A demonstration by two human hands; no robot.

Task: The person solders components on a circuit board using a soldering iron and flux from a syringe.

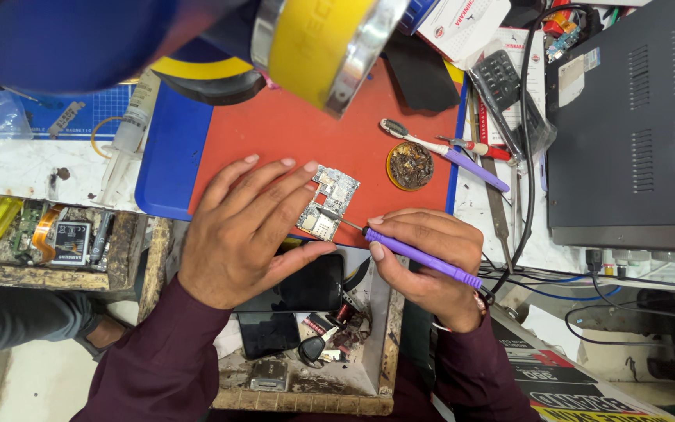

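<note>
The right hand (431, 266) is closed in a pen-like pinch around a purple-handled soldering iron (419, 256), whose thin metal tip slants toward ten o'clock and meets a small circuit board (327, 203). The left hand (248, 227) lies open and flat, fingers spread, thumb and fingertips steadying the board's left edge without clasping it. The board is a narrow, pale silvery rectangle, tilted, crowded with metal shields and tiny components. It rests on the red work mat (291, 133), near the mat's lower edge. At two o'clock from the board sits a round tin of brass cleaning wool (409, 166), beside a toothbrush (439, 150).
</note>
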